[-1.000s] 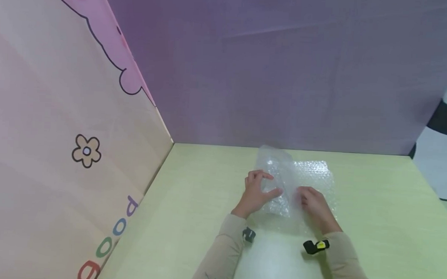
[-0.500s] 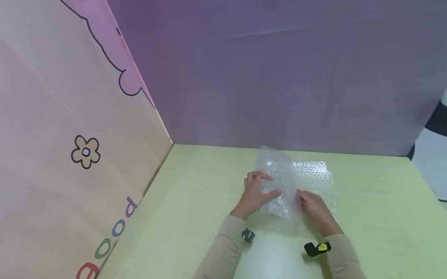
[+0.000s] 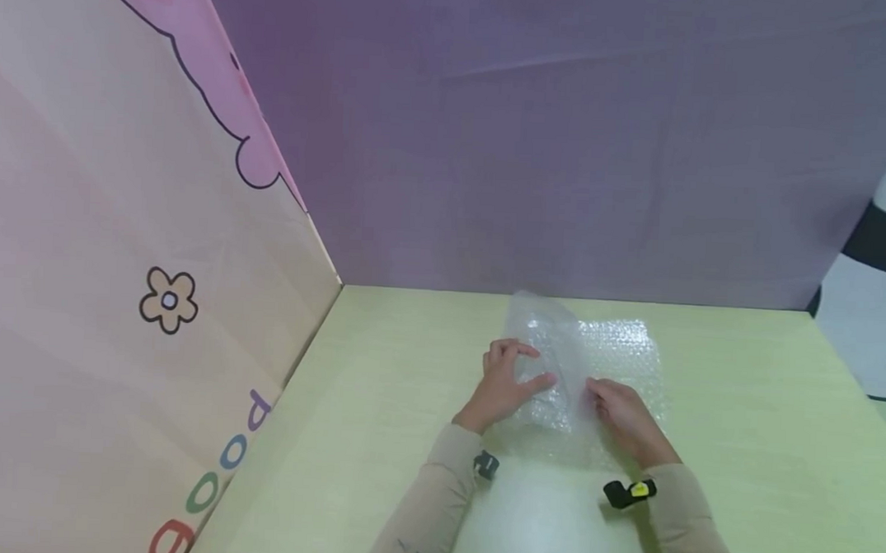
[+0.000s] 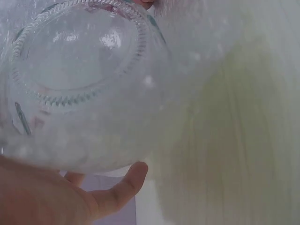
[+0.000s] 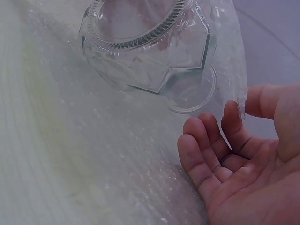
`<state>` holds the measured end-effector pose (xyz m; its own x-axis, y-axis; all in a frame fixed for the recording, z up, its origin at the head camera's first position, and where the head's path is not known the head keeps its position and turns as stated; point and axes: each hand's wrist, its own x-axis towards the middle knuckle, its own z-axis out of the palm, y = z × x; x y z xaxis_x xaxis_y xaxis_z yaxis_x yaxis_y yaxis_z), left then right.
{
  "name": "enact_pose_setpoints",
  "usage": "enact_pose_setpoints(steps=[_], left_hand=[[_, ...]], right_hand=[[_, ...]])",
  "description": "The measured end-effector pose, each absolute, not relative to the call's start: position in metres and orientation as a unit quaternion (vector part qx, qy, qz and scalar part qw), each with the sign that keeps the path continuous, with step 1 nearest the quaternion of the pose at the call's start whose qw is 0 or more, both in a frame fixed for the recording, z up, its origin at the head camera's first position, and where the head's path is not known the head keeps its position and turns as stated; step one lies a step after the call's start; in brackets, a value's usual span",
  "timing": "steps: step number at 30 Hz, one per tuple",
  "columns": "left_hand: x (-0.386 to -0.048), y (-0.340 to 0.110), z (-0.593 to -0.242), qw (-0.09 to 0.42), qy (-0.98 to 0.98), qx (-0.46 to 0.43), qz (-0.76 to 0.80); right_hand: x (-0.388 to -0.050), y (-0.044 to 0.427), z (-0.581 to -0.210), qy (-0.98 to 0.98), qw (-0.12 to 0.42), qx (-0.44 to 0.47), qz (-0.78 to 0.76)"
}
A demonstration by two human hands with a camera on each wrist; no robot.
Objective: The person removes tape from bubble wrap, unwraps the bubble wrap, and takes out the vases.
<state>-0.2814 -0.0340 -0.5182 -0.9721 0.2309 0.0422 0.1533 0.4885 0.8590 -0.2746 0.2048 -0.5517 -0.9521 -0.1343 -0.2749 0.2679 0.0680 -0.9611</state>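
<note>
Glass cupped by left hand, bubble wrap pinched by right

Glass [image 5: 150, 56], clear and faceted, is seen tucked in bubble wrap [image 3: 621, 350] between two hands on a pale green table [image 3: 734, 421]. By the left hand [image 3: 503, 388], the nearer of the pair, the vessel is held through the plastic, with thumb and fingers curved about it. By the right hand [image 3: 628, 417], the edge of the wrap is pinched between thumb and forefinger; from there the glass is found to the left, apart from the fingertips. Its round, ribbed end is turned toward both wrist cameras, so it is judged to be tipped on its side, long axis pointing roughly away from the person, though the exact angle is blurred by the plastic. A curved glass outline is shown near the right fingers; whether it is a handle or a rim cannot be told. No contents can be made out through the walls. Beyond the right hand, the rest of the sheet is spread flat, while a loose flap is raised at the far side, before a purple backdrop [image 3: 530, 148].
</note>
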Motion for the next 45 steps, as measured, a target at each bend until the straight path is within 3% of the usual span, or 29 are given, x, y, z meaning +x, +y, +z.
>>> enact_pose_setpoints(steps=[12, 21, 45], left_hand=[[-0.293, -0.056, -0.509, 0.093, 0.857, 0.164, 0.480], [-0.302, -0.063, -0.507, 0.100, 0.839, 0.185, 0.502], [-0.299, -0.069, -0.504, 0.060, 0.856, 0.177, 0.482]], right_hand=[[-0.277, 0.207, -0.554, 0.721, 0.160, 0.046, -0.673], [-0.278, 0.210, -0.555, 0.703, 0.155, 0.041, -0.693], [-0.277, 0.211, -0.557, 0.684, 0.147, 0.034, -0.714]])
